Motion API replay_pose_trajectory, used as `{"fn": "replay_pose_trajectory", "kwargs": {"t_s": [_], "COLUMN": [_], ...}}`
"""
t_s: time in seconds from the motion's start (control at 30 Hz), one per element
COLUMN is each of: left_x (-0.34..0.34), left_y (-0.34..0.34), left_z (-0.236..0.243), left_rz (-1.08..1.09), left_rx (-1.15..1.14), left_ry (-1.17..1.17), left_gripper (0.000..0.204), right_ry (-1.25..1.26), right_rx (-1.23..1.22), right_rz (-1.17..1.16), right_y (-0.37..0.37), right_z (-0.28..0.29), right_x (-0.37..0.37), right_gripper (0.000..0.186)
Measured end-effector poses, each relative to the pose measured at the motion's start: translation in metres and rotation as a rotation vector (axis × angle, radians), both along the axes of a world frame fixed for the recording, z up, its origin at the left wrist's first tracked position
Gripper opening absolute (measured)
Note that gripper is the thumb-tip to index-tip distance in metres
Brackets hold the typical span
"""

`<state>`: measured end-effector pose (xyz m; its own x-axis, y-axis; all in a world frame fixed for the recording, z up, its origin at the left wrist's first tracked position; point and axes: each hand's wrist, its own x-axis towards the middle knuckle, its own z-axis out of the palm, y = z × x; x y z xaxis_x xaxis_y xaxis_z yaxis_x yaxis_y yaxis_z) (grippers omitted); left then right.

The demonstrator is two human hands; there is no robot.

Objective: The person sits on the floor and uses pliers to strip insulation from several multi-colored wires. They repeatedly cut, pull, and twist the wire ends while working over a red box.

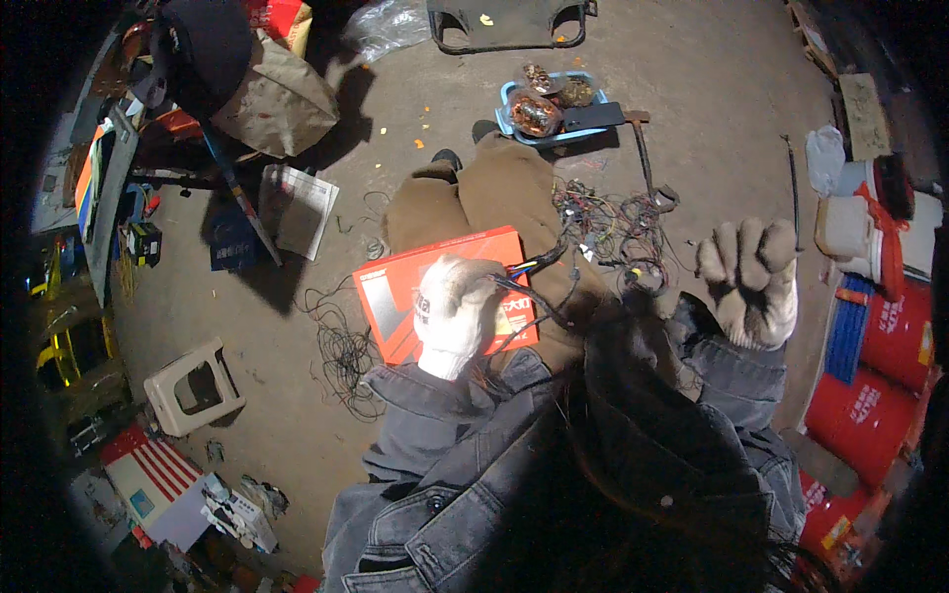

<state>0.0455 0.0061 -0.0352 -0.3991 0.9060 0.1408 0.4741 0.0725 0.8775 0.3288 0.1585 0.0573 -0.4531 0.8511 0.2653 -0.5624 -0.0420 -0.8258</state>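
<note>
My gloved left hand [457,306] is closed on a bundle of dark wires [539,306] with coloured strands at its top, above a red and white box [386,306] lying on my thighs [504,198]. My gloved right hand [748,277] is raised at the right, fingers curled in, with no object visible in it. A tangle of assorted cables [603,217] lies beside my right leg, between the two hands, and more black cord [341,366] is coiled on the floor to my left.
A blue tray [568,136] with bagged small parts and a dark phone [588,116], and a hammer [643,148], lie ahead. A plastic stool [178,415], newspaper [306,208] and bags [272,99] are on the left. Red drums [865,425] and containers line the right. A folded frame [504,40] lies beyond.
</note>
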Motion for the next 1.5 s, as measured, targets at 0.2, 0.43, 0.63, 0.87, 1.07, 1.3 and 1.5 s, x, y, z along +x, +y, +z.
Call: {"fn": "replay_pose_trajectory", "kwargs": {"t_s": [0.2,0.43,0.63,0.87,1.07,1.3,1.5], "left_x": [0.002,0.001,0.0,0.0,0.001,-0.001,0.001], "left_y": [0.001,0.0,-0.002,-0.003,-0.001,0.002,0.003], "left_z": [0.002,0.0,0.003,0.003,0.003,0.0,0.0], "left_rz": [-0.007,-0.023,-0.073,-0.085,-0.116,-0.21,-0.249], "left_rx": [-0.002,-0.049,-0.054,-0.161,-0.155,-0.039,-0.023], "left_ry": [-0.033,-0.071,0.022,0.017,0.033,0.071,0.141], "left_gripper": [0.017,0.018,0.019,0.02,0.018,0.016,0.015], "right_ry": [-0.892,-0.934,-0.874,-0.831,-0.852,-0.848,-0.917], "right_rx": [0.259,0.88,0.695,0.721,0.691,0.705,0.258], "right_rz": [0.127,0.404,0.693,0.832,0.886,1.015,1.223], "right_y": [0.029,0.052,0.043,0.054,0.056,0.057,0.057], "right_z": [0.031,0.005,-0.052,-0.068,-0.071,-0.075,-0.085], "right_x": [0.017,-0.05,-0.114,-0.142,-0.144,-0.147,-0.139], "right_gripper": [0.026,0.031,0.036,0.037,0.037,0.028,0.035]}}
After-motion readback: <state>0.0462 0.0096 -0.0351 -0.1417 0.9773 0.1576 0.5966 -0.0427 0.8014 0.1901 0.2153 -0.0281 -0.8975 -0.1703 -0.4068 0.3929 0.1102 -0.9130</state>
